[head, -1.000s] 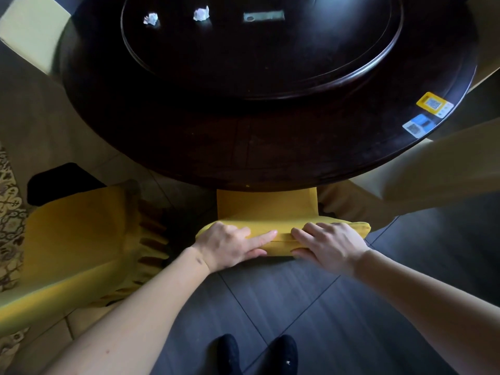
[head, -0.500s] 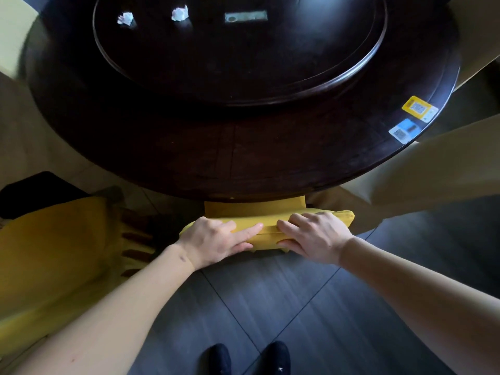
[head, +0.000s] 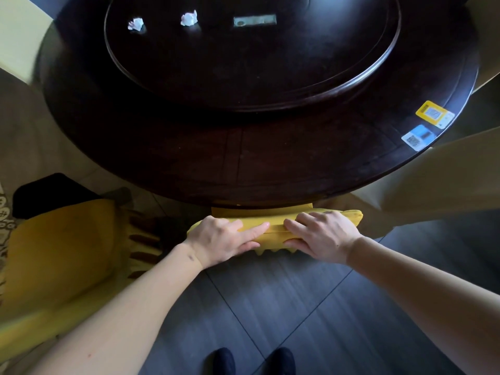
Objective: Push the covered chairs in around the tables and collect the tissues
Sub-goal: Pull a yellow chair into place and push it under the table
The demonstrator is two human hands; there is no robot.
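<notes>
A yellow-covered chair (head: 273, 221) stands under the near edge of the dark round table (head: 243, 163); only the top of its back shows. My left hand (head: 224, 239) and my right hand (head: 322, 236) grip that top edge side by side, fingers over it. Two crumpled white tissues lie on the table's raised turntable (head: 270, 85) at the far left: one tissue (head: 136, 23) and a second tissue (head: 188, 18) to its right.
Another yellow-covered chair (head: 62, 255) stands pulled out at my left. A pale covered chair (head: 433, 182) sits at the right of the table. Two code stickers (head: 427, 123) lie near the table's right rim. My feet (head: 251, 361) stand on dark floor tiles.
The chair has slid further under the table, so less of its back shows. Both hands have stayed on its top edge and moved forward with it.
</notes>
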